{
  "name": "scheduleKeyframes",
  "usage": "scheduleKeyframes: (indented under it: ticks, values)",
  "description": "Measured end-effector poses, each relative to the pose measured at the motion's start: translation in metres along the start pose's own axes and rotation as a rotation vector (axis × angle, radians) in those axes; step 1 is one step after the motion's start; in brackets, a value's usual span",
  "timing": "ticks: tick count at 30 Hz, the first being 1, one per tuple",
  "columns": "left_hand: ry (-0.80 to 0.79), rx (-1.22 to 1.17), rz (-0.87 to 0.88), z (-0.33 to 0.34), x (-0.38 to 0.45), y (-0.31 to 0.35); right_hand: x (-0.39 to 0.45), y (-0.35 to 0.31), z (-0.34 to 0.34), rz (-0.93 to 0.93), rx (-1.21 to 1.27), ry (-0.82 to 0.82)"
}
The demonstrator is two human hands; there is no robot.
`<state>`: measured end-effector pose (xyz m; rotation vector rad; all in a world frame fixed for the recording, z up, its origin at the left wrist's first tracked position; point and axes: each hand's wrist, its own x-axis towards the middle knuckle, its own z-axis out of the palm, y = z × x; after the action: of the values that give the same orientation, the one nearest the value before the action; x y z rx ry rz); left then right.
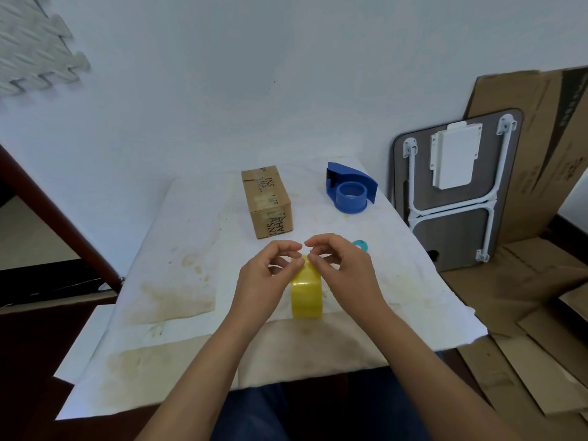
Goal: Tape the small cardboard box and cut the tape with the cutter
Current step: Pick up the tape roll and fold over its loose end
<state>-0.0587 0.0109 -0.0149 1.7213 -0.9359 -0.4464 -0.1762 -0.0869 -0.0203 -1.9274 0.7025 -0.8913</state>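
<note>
A yellowish roll of clear tape (307, 296) stands on its edge on the stained white cloth (178, 288), between my hands. My left hand (265, 275) and my right hand (342, 268) both pinch at the top of the roll with fingertips and thumbs. The small cardboard box (266, 202), brown with black print and old tape on it, lies closed farther back on the cloth, apart from my hands. A blue tape cutter (350, 189) with an empty blue hub sits at the back right.
A small teal ring (361, 245) lies just behind my right hand. A folded table (455, 192) leans on the wall at right, with flattened cardboard sheets (525, 313) beside it. The cloth's right edge runs close to my right forearm.
</note>
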Motion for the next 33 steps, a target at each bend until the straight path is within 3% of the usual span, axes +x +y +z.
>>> scheduleKeyframes:
  ticks: [8,13,28,33]
  values:
    - [0.01,0.084,0.007,-0.0022,0.0006,0.0021,-0.0053,0.0018,0.0003,-0.019,0.019,0.009]
    - [0.038,0.271,0.2,0.001,-0.0011,0.0013,-0.0073,0.0044,0.0054,-0.022,0.004,-0.053]
    - [0.004,0.089,0.14,0.0031,-0.0031,0.002,-0.0095,0.0036,0.0032,0.01,0.063,-0.034]
    - [-0.018,0.026,0.079,-0.0014,-0.0003,0.0052,-0.0074,0.0,-0.0008,0.05,0.133,0.076]
